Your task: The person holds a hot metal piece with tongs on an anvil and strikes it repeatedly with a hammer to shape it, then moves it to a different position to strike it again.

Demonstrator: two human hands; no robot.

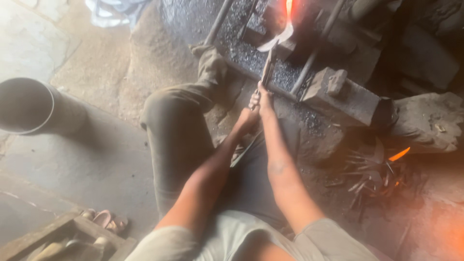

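While the blade is sitting at the fire, both hands are closing on one handle.

Left hand [247,117]: fingers are wrapping low on the long tool handle [266,67], just behind the right hand.
Right hand [263,98]: fingers are curling tight round the same handle, nearer the fire.
Work piece: a curved metal blade [275,40] is lying at the handle's far end, its tip touching the orange glow [289,8] of the hearth.
Coal bed [241,53]: dark fuel is lying around the blade, between two iron rods [218,21].
Doing it well: judging by the grip, the two hands are best staying stacked and firm, holding the handle in line so that the blade is resting steadily in the heat.
Anvil block [340,92]: it is standing just right of the hands.
Packages, labels, signs: none are showing; only a grey cylindrical vessel [34,106] is standing at far left, and scrap metal [372,176] is glowing at right.
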